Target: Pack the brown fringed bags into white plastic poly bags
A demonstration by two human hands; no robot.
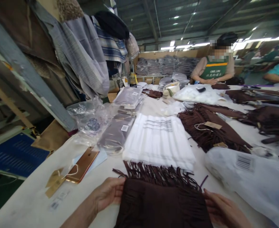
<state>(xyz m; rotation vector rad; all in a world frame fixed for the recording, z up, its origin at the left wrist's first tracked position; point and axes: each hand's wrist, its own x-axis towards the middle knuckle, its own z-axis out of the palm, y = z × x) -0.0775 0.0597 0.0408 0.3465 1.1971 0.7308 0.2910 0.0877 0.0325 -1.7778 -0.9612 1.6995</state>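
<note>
A folded dark brown scarf with a fringed far end lies at the bottom middle, between my two hands. My left hand grips its left edge, thumb on top and fingers curled. At the opposite edge my right hand holds the scarf, its fingers partly hidden beneath the cloth. Just beyond the fringe lies a folded white cloth with grey stripes, and some fringe strands rest against its near edge.
To the left are a phone, paper tags and bagged grey items. More brown scarves and a white plastic bag lie right. A person in a green apron stands across the table. Garments hang at left.
</note>
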